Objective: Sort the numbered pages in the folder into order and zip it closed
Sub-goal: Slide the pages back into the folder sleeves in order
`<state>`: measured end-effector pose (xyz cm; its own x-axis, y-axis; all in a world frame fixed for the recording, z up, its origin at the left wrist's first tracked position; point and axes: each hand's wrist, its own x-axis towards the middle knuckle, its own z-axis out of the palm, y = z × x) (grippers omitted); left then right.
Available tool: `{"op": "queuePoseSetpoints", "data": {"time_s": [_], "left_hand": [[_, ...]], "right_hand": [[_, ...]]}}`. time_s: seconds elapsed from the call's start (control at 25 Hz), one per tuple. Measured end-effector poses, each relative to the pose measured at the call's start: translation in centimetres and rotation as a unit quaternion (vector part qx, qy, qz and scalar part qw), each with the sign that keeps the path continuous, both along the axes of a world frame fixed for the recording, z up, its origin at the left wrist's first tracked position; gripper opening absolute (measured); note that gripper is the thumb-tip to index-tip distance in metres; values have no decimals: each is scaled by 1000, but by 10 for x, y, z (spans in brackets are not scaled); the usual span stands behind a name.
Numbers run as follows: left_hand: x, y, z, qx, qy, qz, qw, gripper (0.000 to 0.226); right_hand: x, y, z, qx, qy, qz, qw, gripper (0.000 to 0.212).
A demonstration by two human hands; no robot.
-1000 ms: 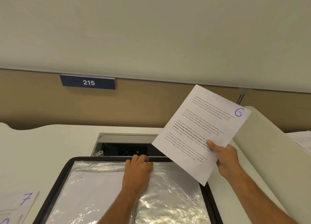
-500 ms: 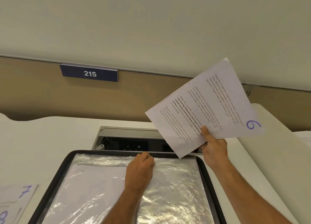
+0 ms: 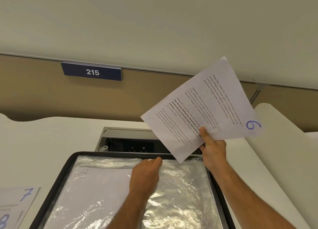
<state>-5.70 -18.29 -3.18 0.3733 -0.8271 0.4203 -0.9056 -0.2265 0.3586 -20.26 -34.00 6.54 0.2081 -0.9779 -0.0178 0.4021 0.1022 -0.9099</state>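
Desk (image 3: 43,142); right hand (image 3: 214,149) pinches page (6) (image 3: 203,108)

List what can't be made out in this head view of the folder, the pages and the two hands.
- Folder: its near half is cut off by the bottom edge; no zip pull shows.
- Left hand: its fingers curl away at the sleeve's top edge, so the grip is unclear.
- Sheet inside the plastic sleeve: glare hides any number.
- Page 8: cut off by the left edge.
- Right hand: page 6 hides its fingers behind.
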Motion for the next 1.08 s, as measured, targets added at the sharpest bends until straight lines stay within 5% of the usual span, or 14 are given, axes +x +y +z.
{"op": "queuePoseSetpoints", "data": {"time_s": [0.2,0.36,0.72,0.84,1.08], "left_hand": [[0,0,2,1,-15,-2,1000,39],[0,0,0,-11,-13,1,1000,36],[3,2,-2,-42,49,-10,998,17],[5,2,5,-56,92,-14,994,13],[28,-10,41,114,163,-43,979,7]], "right_hand": [[4,-6,-4,-25,-46,-14,999,69],[4,0,-14,-38,30,22,999,55],[-23,-21,-14,-80,177,98,976,59],[-27,-33,-7,-100,208,112,967,39],[-22,-45,-3,-123,237,156,951,25]]}}
